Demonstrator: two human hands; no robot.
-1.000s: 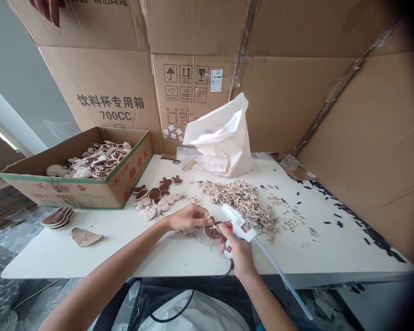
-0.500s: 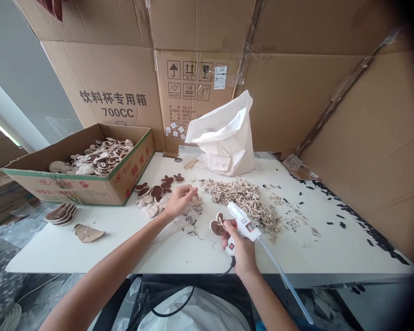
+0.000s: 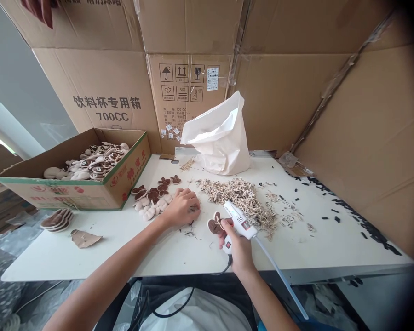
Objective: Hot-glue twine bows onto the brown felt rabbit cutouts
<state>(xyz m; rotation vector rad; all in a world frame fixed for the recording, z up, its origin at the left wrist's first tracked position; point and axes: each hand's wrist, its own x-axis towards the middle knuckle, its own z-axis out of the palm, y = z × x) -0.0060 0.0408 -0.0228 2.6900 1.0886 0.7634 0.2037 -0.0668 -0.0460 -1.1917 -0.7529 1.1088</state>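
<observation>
While I watch through the head camera, tall brown cardboard panels [image 3: 279,92] wall in a white flat-topped table [image 3: 313,253]. At its left sits an open cardboard box with green edging [image 3: 55,193], heaped with plush pieces; a crumpled white bag [image 3: 227,156] slumps near the back, behind a loose heap of short beige cord loops [image 3: 241,197]. The right hand [image 3: 237,248] is clamped around a white pistol-shaped glue gun [image 3: 240,219] and also pinches a brown rabbit-shaped plush piece [image 3: 213,226] just left of it (the nozzle is hidden from me). The left hand [image 3: 183,208], fingers curled, rests beside pale rounded plush pieces [image 3: 151,210]; whether it grips anything, I cannot tell. With one hand bearing both loads, I judge the brown piece could twist if the thumb slackens, hot glue could reach skin if the gun tips, and thin dark scraps [image 3: 192,235] could stick to wet glue.
</observation>
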